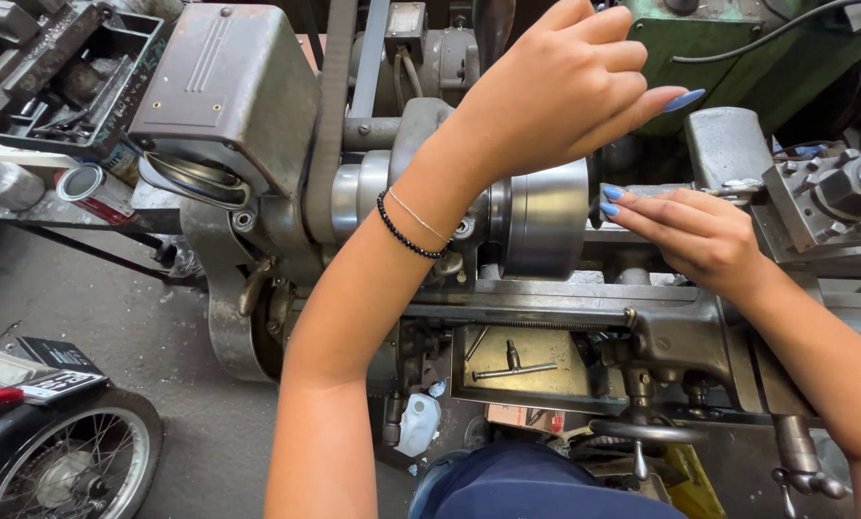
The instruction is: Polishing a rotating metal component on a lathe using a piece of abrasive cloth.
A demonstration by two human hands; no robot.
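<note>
My left hand (565, 91) cups over the lathe chuck (544, 219), fingers curled, resting on it, not clamped. My right hand (700, 235) is flat, fingertips (611, 200) at the chuck's face. Best to steady the chuck, feed straight. The chuck is bright steel, cylindrical, smooth, mid-lathe.

Lathe bed (546, 298): grey metal, horizontal.
Chip tray (479, 380): below the bed; holds a T-handled key (512, 368).
Floor (113, 308): grey concrete; white plastic bottle (418, 423) lying on it.
</note>
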